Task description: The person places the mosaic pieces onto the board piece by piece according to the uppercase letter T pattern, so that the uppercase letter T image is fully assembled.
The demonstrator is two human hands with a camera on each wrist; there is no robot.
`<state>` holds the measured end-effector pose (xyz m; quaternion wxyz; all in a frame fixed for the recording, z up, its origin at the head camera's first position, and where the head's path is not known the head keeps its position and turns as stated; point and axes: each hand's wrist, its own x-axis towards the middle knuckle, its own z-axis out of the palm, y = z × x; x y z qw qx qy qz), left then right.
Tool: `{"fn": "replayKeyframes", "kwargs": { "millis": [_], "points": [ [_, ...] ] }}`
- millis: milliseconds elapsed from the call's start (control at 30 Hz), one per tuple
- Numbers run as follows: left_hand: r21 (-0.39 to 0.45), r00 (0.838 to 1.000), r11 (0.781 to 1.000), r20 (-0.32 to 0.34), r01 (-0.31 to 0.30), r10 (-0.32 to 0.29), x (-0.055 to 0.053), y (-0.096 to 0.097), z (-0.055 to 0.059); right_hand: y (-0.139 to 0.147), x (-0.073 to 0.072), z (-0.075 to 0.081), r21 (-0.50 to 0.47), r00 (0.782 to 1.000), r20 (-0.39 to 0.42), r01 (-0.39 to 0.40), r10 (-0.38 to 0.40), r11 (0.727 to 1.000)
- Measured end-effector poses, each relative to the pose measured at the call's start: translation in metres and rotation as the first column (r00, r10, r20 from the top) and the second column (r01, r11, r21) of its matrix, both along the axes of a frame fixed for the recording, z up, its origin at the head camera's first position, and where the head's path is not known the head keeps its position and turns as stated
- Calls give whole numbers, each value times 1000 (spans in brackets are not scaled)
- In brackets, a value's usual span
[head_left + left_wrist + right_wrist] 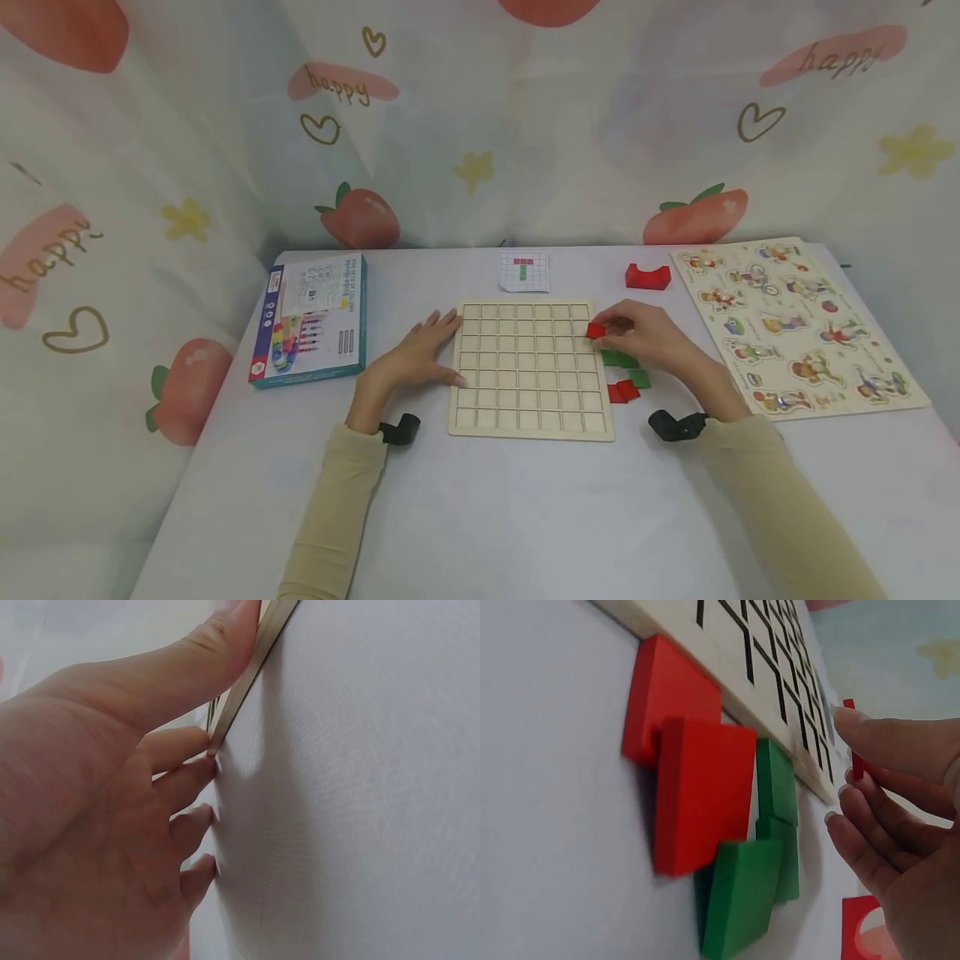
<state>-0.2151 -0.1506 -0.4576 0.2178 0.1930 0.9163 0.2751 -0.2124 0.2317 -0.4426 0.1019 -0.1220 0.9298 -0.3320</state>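
A wooden grid board (528,434) lies flat on the white table. My left hand (415,354) rests at its left edge, thumb over the rim and fingers spread straight. In the head view my right hand (645,332) is by the board's upper right edge. It pinches a small red square tile (596,331) between thumb and fingers; the right wrist view shows that tile (858,765) edge-on. Below that hand, beside the board, lie red tiles (705,791) and green tiles (742,892), some leaning on one another.
Behind the board lies a paper card (524,283) with a red and green T pattern on a grid. A red notched block (648,277) stands at the back right. A boxed set (311,321) is on the left, and a picture puzzle board (795,333) on the right.
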Motion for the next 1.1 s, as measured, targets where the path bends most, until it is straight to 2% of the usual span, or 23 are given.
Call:
{"fn": "replayKeyframes", "kwargs": {
  "millis": [200, 433, 1100],
  "points": [
    [3, 1000, 1000, 2, 9, -9, 0, 1, 0, -21, -8, 1, -33, 1000, -21, -22, 21, 999],
    [13, 1000, 1000, 22, -9, 9, 2, 3, 2, -43, -18, 0, -52, 999, 9, -35, 35, 998],
    [47, 999, 999, 34, -3, 1, -2, 1, 1, -95, -42, -3, -51, 986, -8, -168, 168, 984]
  ]
}}
